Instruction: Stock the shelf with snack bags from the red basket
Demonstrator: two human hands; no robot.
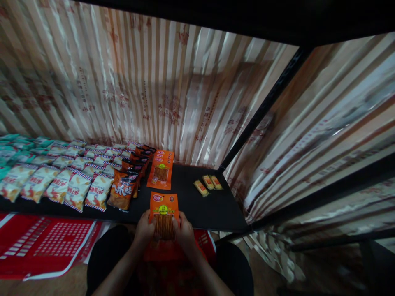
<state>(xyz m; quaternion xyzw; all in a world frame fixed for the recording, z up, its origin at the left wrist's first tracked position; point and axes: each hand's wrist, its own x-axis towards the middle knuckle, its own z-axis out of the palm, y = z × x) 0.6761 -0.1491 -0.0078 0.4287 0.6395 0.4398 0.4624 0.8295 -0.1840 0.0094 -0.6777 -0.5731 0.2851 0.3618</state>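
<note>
An orange snack packet (164, 224) with a clear window over brown sticks is held upright at the shelf's front edge. My left hand (146, 226) grips its left side and my right hand (183, 228) its right side, thumbs on the front. Just behind it, similar orange packets (161, 172) lie overlapping in a column on the black shelf (182, 205). To their left is a row of dark orange and brown snack bags (121, 189). More orange packaging, partly hidden by my forearms, shows below my hands.
Rows of white snack bags (74, 189) and green bags (18, 150) fill the shelf's left. Three small yellow packets (208, 183) lie at its right. A black post (265, 109) rises at the back right corner before striped sheeting (185, 94). A red basket (58, 238) sits below left.
</note>
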